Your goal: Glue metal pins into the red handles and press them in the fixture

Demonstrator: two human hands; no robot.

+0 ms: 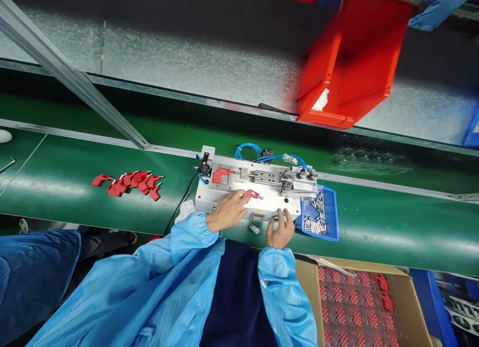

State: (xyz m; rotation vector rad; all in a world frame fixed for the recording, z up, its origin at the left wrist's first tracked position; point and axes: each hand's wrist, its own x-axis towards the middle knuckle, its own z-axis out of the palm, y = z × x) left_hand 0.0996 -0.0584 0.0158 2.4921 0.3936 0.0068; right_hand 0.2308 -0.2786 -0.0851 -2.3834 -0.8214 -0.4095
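My left hand pinches a small red plastic part with a metal pin above the front of a metal press fixture. Another red part lies in the fixture's nest, its pin pointing right toward the clamp and cylinder. My right hand rests at the fixture's front edge, fingers apart and holding nothing, beside a round dark button partly covered by the fingers. A blue tray of metal pins stands right of this hand.
Several red parts with pins lie piled on the green bench at left. Blue air hoses run behind the fixture. A red bin sits on the shelf above. A cardboard box holds packed red parts. Another person's sleeve shows at left.
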